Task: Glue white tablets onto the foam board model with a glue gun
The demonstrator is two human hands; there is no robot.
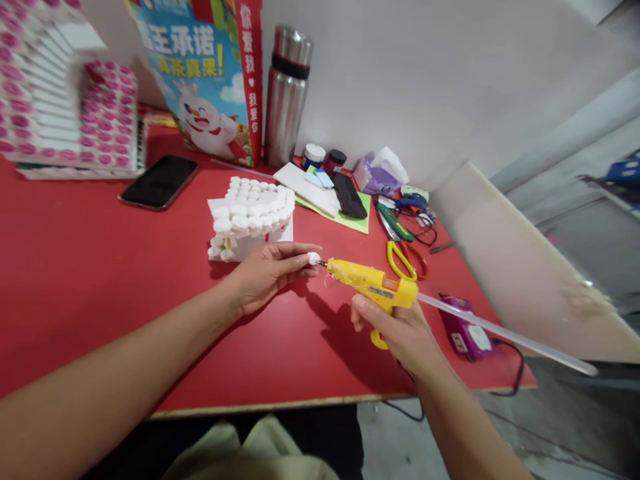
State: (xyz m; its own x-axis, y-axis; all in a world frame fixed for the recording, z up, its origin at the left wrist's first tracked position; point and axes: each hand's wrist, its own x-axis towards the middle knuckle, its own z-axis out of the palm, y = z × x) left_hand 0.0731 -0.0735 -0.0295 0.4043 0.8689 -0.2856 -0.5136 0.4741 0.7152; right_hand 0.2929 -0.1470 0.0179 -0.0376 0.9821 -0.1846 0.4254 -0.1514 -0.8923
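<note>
Pinched between the fingertips of my left hand is a small round white piece. My right hand grips a yellow hot glue gun, its metal nozzle touching or very near the white piece. A long clear glue stick sticks out of the gun's back end. Just behind my left hand stands a small white model, its upper part covered in rows of similar round white pieces. What these pieces are made of I cannot tell.
A black phone, a steel flask and a printed bag stand or lie at the back. A pink-and-white model is far left. Scissors, pliers and a purple box lie right, before a board.
</note>
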